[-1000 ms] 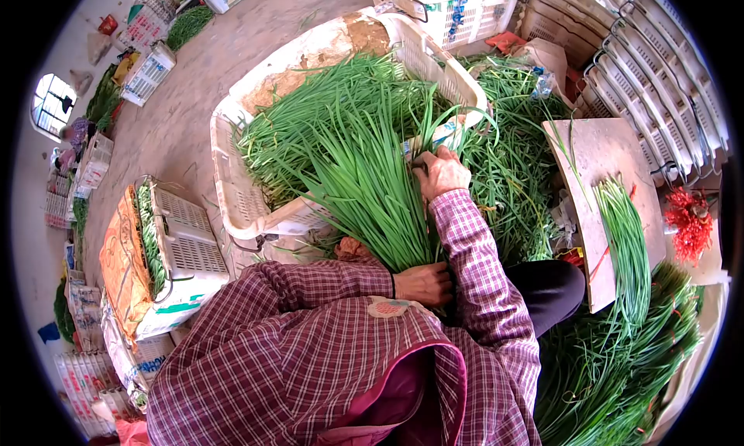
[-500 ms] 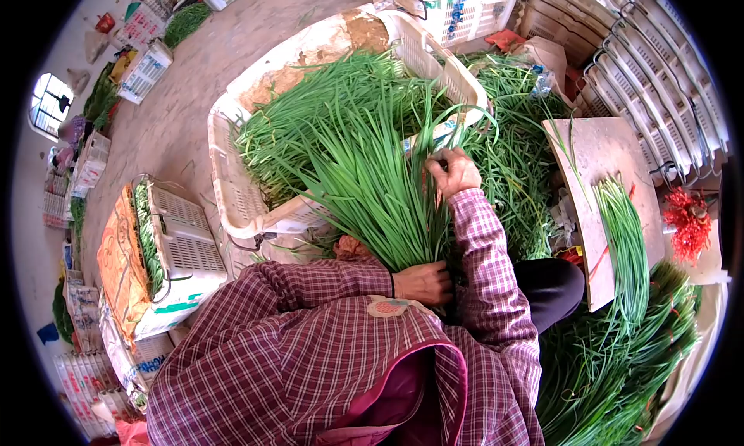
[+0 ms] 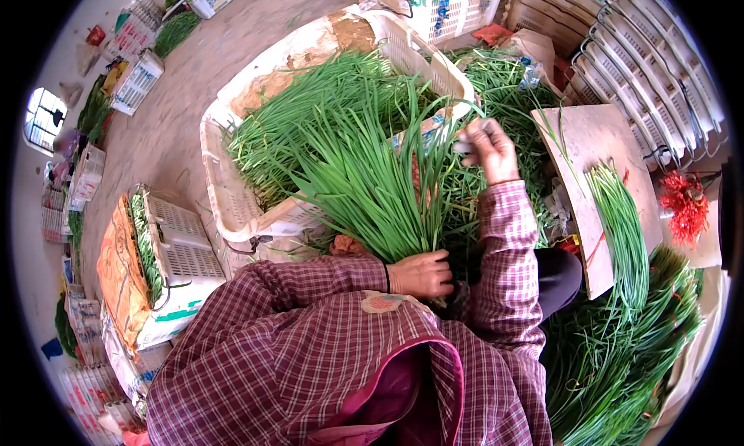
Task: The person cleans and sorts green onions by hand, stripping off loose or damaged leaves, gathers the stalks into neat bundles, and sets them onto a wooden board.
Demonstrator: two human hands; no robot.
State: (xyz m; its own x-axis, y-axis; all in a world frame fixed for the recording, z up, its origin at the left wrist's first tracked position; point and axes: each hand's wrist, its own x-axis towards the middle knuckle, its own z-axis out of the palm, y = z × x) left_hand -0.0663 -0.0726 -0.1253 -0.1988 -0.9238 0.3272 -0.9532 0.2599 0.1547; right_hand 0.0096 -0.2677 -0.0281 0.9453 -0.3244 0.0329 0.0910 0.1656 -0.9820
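My left hand is wrapped round the lower stalks of a bunch of garlic chives, whose long green leaves fan up and away from me. Right of the leaf tips, my right hand is raised with its fingers curled together. Whatever its fingertips pinch is too small and blurred to name. Behind the bunch stands a white plastic crate full of loose chives. A board to my right bears a laid-out bundle of chives.
More loose chives lie beyond my right hand. Several tied bundles are heaped at lower right, near red ties. Stacked crates stand at far right. At left is a crate with an orange cover.
My right hand has moved up and to the right, away from the leaves of the bunch. My left hand keeps its hold on the stalks. The view has shifted slightly.
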